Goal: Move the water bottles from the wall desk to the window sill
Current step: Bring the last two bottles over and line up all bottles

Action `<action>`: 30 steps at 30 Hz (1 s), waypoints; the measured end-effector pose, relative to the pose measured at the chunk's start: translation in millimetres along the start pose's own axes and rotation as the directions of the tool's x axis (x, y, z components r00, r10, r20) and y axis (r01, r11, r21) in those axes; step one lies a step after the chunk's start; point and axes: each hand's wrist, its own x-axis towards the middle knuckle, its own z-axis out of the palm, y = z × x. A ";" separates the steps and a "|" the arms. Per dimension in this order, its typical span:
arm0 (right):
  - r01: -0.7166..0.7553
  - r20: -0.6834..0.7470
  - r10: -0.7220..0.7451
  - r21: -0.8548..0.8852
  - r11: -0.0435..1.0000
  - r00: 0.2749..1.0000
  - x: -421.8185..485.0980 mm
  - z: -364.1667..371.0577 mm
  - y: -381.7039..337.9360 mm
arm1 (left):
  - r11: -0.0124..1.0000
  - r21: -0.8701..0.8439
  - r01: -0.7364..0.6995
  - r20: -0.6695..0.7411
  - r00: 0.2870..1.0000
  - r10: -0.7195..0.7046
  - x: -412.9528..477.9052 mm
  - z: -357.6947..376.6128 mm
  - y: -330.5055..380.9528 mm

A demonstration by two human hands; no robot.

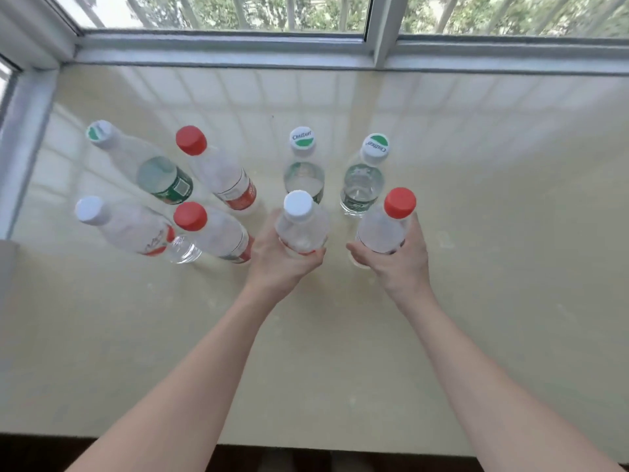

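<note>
We hold one upright bottle in each grip, left hand (pixel 279 264) wrapped around the white-capped bottle (pixel 301 226), right hand (pixel 398 264) around the red-capped bottle (pixel 388 226), both directly over the window sill (pixel 510 233), beside the six standing bottles

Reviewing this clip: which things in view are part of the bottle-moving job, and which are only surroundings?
Part of the job:
- white-capped bottle in the left hand
- red-capped bottle in the right hand
- six bottles standing on the window sill

Only surroundings:
- window frame
- trees outside

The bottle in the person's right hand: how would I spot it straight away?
Start at the window sill. The bottles stand in two rows; the held bottle ends the nearer row, gripped by the right hand. It alone has a red cap there.
</note>
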 end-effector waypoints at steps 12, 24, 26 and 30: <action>0.082 -0.013 -0.083 -0.079 0.993 0.996 13.2 12.6 8.4 | 1.000 0.027 -0.007 0.028 1.000 0.006 9.7 7.1 -10.9; 0.013 0.001 -0.013 -0.080 0.997 1.000 11.4 18.7 24.9 | 0.999 0.003 -0.034 0.033 0.999 0.034 3.9 3.8 -15.4; -0.011 0.012 0.012 -0.089 0.996 1.000 7.6 16.9 27.5 | 0.998 0.045 -0.047 0.032 0.998 0.045 3.4 2.3 -18.2; -0.054 0.008 0.056 -0.155 0.987 0.998 -9.8 5.7 29.6 | 0.989 0.144 -0.047 0.073 0.997 0.036 -10.0 -8.7 -21.7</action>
